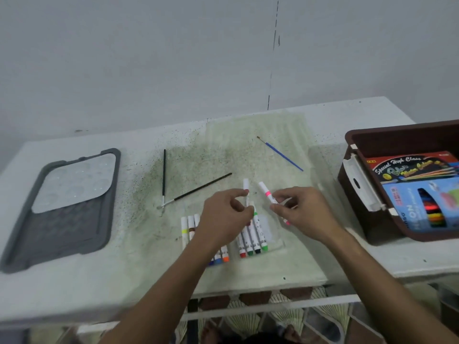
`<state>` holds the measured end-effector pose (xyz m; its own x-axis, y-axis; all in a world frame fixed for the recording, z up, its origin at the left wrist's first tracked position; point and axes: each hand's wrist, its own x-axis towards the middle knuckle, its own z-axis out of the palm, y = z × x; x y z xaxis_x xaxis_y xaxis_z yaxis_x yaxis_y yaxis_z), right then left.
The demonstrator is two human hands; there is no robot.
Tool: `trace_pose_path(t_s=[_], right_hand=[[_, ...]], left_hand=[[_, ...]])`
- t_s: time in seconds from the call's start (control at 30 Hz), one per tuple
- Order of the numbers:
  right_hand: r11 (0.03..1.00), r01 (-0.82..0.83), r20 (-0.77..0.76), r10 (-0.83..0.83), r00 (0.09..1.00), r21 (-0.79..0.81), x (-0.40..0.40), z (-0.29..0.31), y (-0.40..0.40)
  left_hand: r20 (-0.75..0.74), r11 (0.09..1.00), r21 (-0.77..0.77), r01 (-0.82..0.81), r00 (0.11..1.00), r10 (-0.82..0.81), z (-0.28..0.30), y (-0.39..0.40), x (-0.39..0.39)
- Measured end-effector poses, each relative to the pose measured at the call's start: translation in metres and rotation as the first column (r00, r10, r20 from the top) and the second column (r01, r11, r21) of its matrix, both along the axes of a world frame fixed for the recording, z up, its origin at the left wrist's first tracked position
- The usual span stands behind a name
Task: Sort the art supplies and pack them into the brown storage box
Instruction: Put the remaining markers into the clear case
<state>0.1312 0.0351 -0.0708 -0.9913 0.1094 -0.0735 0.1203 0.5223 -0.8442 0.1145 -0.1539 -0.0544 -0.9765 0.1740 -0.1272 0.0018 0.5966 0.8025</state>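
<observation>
The markers are the thing in hand: a row of white-barrelled ones lies on the table under and between the two hands, one group with yellow and brown bands to the left, another with red, green and black ends lying on what looks like a clear plastic sleeve — its edges are hard to make out. The left hand pinches a white marker with a red band between thumb and fingertips, holding it nearly upright; the right hand pinches a pink-banded marker, tilted toward the left hand. The step looks like gathering the loose markers into one bundle or back into the sleeve, and it would go best if each marker is laid down parallel to the row with caps all facing one way, so the set slides in without jamming. Keeping one hand on the sleeve's mouth while the other feeds markers should stop the row from scattering. Farther out, two black brushes and a blue-handled brush lie apart on the stained surface, a grey tray holding a pale palette sits at far left, and the brown storage box stands at the right — already holding two colour packs.
</observation>
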Motion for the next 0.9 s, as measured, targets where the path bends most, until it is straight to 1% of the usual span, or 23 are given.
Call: trace_pose_path(t_s=[0.13, 0.2, 0.33, 0.43, 0.57, 0.7, 0.8, 0.9], right_hand=[[1.0, -0.023, 0.002, 0.023, 1.0, 0.011, 0.023, -0.009, 0.001], [0.998, -0.043, -0.021, 0.044, 0.999, 0.052, 0.029, -0.013, -0.002], [0.99, -0.032, -0.078, 0.043, 0.996, 0.14, 0.033, -0.016, -0.009], [0.987, -0.021, -0.083, 0.035, 0.996, 0.16, 0.033, -0.016, -0.01], [0.977, -0.048, -0.09, 0.067, 0.994, 0.207, 0.035, -0.016, -0.01], [0.975, -0.069, -0.067, 0.085, 0.994, 0.209, 0.035, -0.018, -0.006], [0.982, -0.105, -0.044, 0.113, 0.993, 0.157, 0.032, -0.02, -0.002], [0.97, -0.199, 0.019, 0.198, 0.98, 0.14, 0.025, -0.021, 0.002]], left_hand=[[0.025, 1.0, 0.0, -0.001, 1.0, 0.001, -0.011, 0.011, 0.03], [0.023, 1.0, -0.012, -0.011, 1.0, 0.011, -0.014, 0.016, 0.036], [0.004, 0.999, -0.026, -0.026, 1.0, 0.026, -0.015, 0.024, 0.039], [-0.009, 0.998, -0.05, -0.037, 0.999, 0.036, -0.016, 0.028, 0.038], [-0.041, 0.993, -0.11, -0.038, 0.999, 0.033, -0.016, 0.03, 0.038], [-0.052, 0.987, -0.162, -0.019, 0.999, 0.01, -0.015, 0.03, 0.039], [-0.089, 0.984, -0.176, -0.004, 0.996, -0.011, -0.014, 0.028, 0.037], [-0.103, 0.957, -0.282, 0.071, 0.989, -0.104, -0.016, 0.026, 0.029]])
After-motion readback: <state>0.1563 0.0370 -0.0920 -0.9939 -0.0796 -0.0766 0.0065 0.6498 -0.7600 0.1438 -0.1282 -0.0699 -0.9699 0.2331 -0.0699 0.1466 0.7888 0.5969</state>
